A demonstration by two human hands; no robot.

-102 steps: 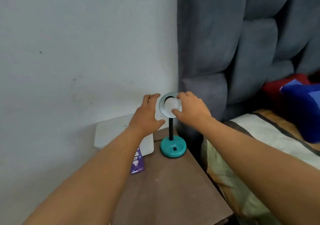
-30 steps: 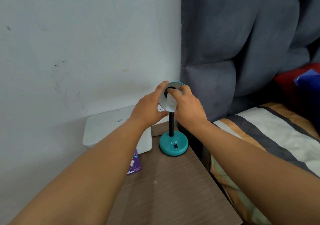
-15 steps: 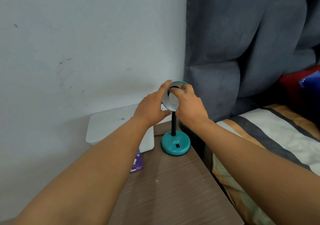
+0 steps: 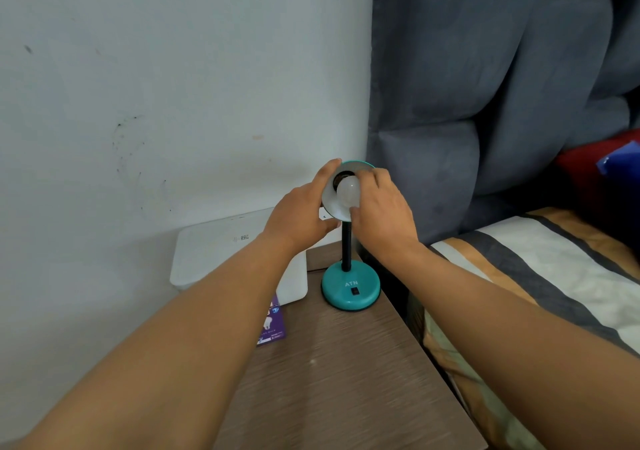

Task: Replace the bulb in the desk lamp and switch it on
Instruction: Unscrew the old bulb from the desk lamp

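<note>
- Centrally, a small teal desk lamp stands at the back of the brown wood-grain surface, its round base marked "ATN" with a black rocker switch below the letters.
- A black stem rises upright from the base to the shade, which is teal outside, pale inside, and tipped so its mouth faces the camera.
- The white bulb sits inside the shade, in front of the dark socket; how far it is seated cannot be told.
- The right hand has its grip closed on the bulb, with fingers over the top and the thumb under the bulb's lower edge.
- The left hand has its grip closed on the shade, with fingers curled over the upper left rim and the thumb near the bottom rim.
- The bulb is unlit.
- A white box-like device lies left of the lamp against the pale wall, partly covered by the left forearm.
- A purple bulb carton lies flat on the surface just in front of that device, partly hidden by the same forearm.
- A grey padded headboard stands behind and to the right of the lamp.
- A bed with a striped sheet lies right of the surface.
</note>
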